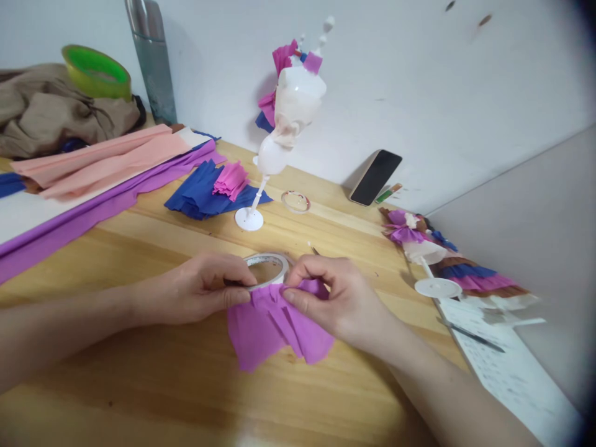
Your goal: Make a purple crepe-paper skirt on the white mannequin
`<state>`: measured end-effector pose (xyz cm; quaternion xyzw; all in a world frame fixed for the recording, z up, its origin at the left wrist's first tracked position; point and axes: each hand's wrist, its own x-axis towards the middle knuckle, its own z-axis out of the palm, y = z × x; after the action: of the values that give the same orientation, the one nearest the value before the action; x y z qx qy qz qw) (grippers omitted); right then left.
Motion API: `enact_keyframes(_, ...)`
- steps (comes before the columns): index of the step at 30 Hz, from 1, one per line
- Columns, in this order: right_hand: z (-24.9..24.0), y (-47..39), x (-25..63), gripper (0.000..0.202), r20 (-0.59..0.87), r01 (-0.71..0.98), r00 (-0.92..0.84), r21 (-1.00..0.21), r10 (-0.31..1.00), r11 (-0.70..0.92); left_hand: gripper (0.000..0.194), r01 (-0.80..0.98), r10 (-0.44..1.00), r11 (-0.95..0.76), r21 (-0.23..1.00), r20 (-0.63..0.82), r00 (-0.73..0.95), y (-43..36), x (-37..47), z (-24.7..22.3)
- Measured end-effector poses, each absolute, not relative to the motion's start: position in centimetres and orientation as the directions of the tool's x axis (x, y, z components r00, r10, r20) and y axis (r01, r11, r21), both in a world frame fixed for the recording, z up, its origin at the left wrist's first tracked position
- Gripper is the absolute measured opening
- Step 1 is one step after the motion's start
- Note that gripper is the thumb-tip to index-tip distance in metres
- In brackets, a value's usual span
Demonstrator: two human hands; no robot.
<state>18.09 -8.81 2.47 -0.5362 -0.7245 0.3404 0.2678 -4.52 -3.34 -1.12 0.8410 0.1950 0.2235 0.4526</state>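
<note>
A piece of purple crepe paper [279, 326], gathered in folds along its top edge, hangs between both hands above the wooden table. My left hand [209, 288] pinches the top left corner between thumb and fingers. On the right side, my right hand [333, 298] pinches the gathered top edge. Right behind the paper is a roll of white tape [267, 261], partly hidden by the paper and the fingers. The left fingertips are close to the roll; whether they touch it I cannot tell.
A white mannequin on a stand [298, 99] stands behind the hands, beside folded blue paper [198, 189] and pink paper [231, 180]. Long paper strips [107, 158] and a flask [153, 68] are left. A phone [376, 177], a dressed doll [428, 248] and a written sheet [516, 372] are right.
</note>
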Motion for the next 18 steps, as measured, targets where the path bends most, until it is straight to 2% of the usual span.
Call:
enact_keyframes(7, 2.87, -9.05, 18.09, 0.015, 0.173, 0.638, -0.303, -0.694, 0.937, 0.334, 0.019, 0.116, 0.522, -0.516, 0.849, 0.204, 0.828, -3.42, -4.5, -1.11)
enact_keyframes(18, 2.45, -9.24, 17.96, 0.012, 0.208, 0.626, -0.349, -0.674, 0.914, 0.392, 0.019, 0.108, 0.509, -0.528, 0.842, 0.212, 0.834, -3.4, -4.41, -1.31)
